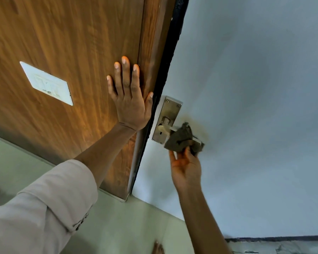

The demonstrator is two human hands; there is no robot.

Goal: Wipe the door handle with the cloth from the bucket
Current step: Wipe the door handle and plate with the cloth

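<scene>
A metal door handle [165, 126] on a brass-coloured backplate [170, 114] sits on the edge side of a brown wooden door [66, 43]. My right hand [186, 166] holds a dark grey cloth [180, 140] pressed around the lever part of the handle, which the cloth mostly hides. My left hand [129, 96] lies flat against the wooden door face with its fingers spread, just left of the door's black edge. No bucket is in view.
A white rectangular sign [47, 83] is fixed on the door left of my left hand. A pale blue wall [255, 88] fills the right side, with a dirty smudge around the handle. Pale green floor [117, 226] shows below, with a bare foot [157, 249] at the bottom edge.
</scene>
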